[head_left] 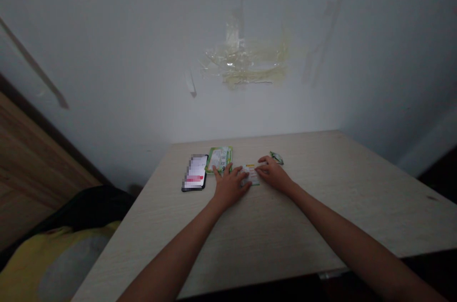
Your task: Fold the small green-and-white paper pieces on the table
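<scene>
A small white printed sheet (253, 176) with a yellow band along its top lies flat on the table. My left hand (228, 187) rests over its left side with fingers spread, some of them reaching the lower edge of a green-and-white packet (220, 157). From the right, my right hand (274, 173) comes to the sheet's right edge, its fingers slightly bent and apart. Whether those fingertips press on the sheet is too small to tell. Just beyond my right hand lies a small crumpled green wrapper (277, 157).
Left of the packet lies a phone (194, 172), its lit screen blurred out. The pale wooden table (303, 240) meets a wall (143, 54) with peeling clear tape (246, 62). Yellow and grey cloth (60, 259) sits beyond the table's left edge, near a wooden panel (21, 150).
</scene>
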A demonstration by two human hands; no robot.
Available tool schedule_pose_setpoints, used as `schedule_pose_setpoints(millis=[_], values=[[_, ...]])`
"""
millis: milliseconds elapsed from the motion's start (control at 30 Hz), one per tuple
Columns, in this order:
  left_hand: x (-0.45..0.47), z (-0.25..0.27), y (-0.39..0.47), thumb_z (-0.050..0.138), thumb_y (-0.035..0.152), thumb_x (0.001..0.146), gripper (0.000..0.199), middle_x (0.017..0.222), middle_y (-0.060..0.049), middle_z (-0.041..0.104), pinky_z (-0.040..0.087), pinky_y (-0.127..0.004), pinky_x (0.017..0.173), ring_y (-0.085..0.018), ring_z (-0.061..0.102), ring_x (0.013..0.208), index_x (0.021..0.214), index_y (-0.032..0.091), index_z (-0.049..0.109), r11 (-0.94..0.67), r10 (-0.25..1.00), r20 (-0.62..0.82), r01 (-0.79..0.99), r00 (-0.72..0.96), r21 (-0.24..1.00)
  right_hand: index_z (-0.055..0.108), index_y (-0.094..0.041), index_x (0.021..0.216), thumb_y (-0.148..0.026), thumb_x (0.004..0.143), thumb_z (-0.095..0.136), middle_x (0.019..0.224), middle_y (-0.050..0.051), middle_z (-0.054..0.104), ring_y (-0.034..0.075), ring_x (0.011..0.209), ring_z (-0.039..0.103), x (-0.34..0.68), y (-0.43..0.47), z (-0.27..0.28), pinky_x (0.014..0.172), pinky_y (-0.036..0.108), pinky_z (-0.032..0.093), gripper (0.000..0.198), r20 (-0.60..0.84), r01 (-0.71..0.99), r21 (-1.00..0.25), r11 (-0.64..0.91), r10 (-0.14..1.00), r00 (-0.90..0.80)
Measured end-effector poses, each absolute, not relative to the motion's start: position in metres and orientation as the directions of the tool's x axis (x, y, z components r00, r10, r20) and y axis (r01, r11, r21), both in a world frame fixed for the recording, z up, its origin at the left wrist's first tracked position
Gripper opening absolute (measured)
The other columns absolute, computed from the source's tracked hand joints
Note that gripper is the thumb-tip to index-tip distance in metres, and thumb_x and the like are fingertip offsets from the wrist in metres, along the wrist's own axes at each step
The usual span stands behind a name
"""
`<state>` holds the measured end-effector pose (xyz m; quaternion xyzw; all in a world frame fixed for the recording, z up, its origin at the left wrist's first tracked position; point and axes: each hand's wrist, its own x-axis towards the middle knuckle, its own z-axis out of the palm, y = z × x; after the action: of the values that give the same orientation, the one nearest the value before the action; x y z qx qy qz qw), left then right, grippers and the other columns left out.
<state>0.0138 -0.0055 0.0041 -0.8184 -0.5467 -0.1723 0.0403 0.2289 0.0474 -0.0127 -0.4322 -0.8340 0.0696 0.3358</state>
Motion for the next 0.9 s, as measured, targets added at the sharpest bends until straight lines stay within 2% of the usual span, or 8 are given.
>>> schedule_pose_setpoints(millis=[300,567,900], values=[[0.015,0.005,-0.006,0.048,0.055,0.088,0.035,0.137,0.003,0.055,-0.01,-0.079,0.101,-0.036,0.03,0.137,0.118,0.042,0.06,-0.391,0.884,0.327,0.912,0.334,0.124,0.075,-0.019,0.081,-0.019,0.085,0.059,0.103,0.01,0.06,0.019,0.093,0.056,0.232,0.043,-0.01,0.086,0.035,0.047,0.017,0.516,0.621,-0.355,0.699,0.7,-0.494],[0.014,0.003,-0.006,0.049,0.056,0.087,0.034,0.136,0.003,0.056,-0.011,-0.079,0.101,-0.036,0.03,0.137,0.117,0.043,0.06,-0.393,0.881,0.34,0.91,0.331,0.134,0.073,-0.019,0.08,-0.016,0.083,0.06,0.097,0.008,0.06,0.019,0.095,0.056,0.237,0.034,-0.005,0.087,0.033,0.047,0.014,0.508,0.521,-0.396,0.756,0.653,-0.561],[0.014,0.003,-0.005,0.048,0.056,0.088,0.035,0.137,0.002,0.055,-0.01,-0.079,0.101,-0.036,0.03,0.137,0.118,0.042,0.06,-0.386,0.888,0.322,0.912,0.328,0.137,0.07,-0.019,0.069,-0.023,0.084,0.064,0.093,0.007,0.06,0.021,0.1,0.057,0.244,0.034,-0.001,0.089,0.037,0.047,0.017,0.465,0.449,-0.473,0.758,0.647,-0.604]])
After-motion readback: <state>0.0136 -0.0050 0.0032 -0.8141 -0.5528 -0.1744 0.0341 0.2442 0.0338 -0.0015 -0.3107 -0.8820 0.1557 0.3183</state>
